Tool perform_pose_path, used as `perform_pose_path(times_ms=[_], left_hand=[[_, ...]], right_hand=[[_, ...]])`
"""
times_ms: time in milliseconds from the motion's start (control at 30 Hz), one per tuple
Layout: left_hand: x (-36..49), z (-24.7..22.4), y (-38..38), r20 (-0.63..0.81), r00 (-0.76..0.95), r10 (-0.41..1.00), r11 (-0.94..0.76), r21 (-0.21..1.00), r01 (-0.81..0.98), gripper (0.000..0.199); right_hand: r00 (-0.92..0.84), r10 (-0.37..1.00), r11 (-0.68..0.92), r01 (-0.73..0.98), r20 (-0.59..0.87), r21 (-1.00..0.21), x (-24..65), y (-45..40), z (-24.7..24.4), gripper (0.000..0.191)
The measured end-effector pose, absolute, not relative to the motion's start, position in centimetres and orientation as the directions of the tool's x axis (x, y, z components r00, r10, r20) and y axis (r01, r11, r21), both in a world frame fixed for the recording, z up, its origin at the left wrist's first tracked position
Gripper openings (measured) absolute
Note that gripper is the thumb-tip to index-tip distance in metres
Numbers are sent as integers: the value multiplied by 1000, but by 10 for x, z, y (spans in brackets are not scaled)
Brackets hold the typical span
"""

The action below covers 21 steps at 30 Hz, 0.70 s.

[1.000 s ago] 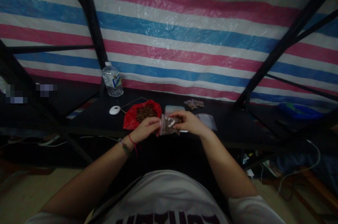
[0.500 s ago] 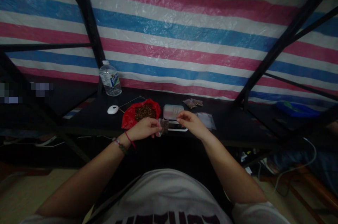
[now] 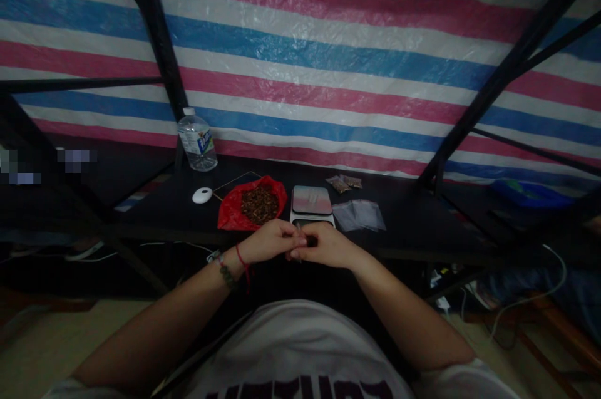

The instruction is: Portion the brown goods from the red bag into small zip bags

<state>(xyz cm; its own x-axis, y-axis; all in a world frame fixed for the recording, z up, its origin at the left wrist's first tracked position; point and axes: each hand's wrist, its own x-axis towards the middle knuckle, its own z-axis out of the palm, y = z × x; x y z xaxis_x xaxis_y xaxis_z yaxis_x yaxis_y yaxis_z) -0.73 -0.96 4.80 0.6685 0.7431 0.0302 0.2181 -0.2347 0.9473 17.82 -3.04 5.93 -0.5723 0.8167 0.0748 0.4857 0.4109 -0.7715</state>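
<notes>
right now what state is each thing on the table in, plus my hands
Left hand and right hand: together on a mostly hidden item
Red bag: open, holding brown bits
Scale: flat, partly hidden by hands
Clear bags: flat, overlapping
Filled packets: lying down
Bottle: upright, capped
White device: lying flat

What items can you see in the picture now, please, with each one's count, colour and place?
striped sheet: one, red-white-blue, behind the table
frame bars: several, black, both sides
table: black, under the goods
bottle: one, clear, left rear
oval object: one, white, left of the red bag
red bag: one, red, left of the scale
pieces: many, brown, in the red bag
scale: one, white and grey, middle
filled sachets: at least two, clear with brown contents, behind the flat bags
flat bags: at least two, clear, right of the scale
blue item: one, far right
held sachet: one, mostly hidden, between both grips
shirt: one, white, bottom
left grip, right grip: one each, bare, before the scale
</notes>
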Motion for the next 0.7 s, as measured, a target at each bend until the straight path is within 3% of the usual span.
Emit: perform_pose_path(times_ms=[167, 400, 500, 600, 700], left_hand=[[-6, 42, -8, 1, 688, 726, -170, 969, 178, 39], [-6, 45, -7, 56, 708, 704, -197, 973, 119, 37], [-5, 45, -9, 19, 665, 747, -202, 959, 199, 29], [-4, 43, -9, -47, 605, 795, -173, 938, 301, 22], [-6, 42, -5, -110, 508, 854, -125, 905, 406, 19]], right_hand=[[-620, 784, 355, 423, 19, -833, 183, -23, 53, 18], [-698, 716, 260, 231, 26, -938, 191, -15, 55, 24], [-650, 759, 311, 331, 23, -891, 186, -15, 52, 22], [-545, 838, 378, 521, 43, -765, 182, -12, 45, 22], [-403, 911, 351, 649, 86, -675, 184, -7, 40, 27]])
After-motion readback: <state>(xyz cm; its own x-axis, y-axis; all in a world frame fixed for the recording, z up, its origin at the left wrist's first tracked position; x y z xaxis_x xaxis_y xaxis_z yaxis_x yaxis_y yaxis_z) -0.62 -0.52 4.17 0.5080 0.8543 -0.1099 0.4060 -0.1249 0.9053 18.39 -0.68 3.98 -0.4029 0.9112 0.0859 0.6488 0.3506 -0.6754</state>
